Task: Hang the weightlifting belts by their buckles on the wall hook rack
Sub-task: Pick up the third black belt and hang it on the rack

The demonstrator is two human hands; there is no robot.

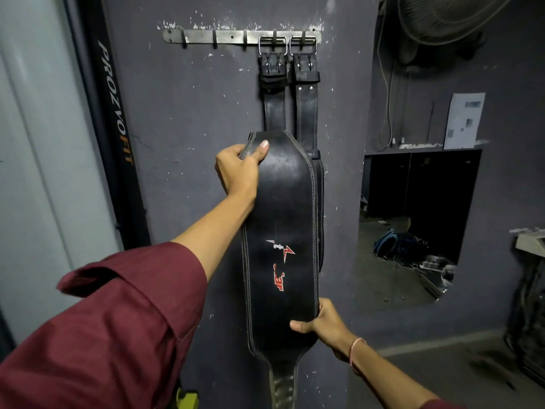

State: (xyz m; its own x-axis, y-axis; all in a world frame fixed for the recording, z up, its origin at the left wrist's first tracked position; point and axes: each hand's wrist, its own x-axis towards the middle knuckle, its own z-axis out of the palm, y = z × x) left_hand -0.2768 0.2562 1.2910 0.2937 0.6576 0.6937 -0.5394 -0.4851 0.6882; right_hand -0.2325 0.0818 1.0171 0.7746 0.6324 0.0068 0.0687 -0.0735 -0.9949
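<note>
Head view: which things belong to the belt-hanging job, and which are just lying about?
Job: hook rack; wide belt, gripped by left hand and right hand; second belt, hanging by its buckle.
Lying about: fan; white sheet; blue bag; hanging cable.

"PROZVOFIT" — white and orange letters down the black upright (pixel 115 107) at left
</note>
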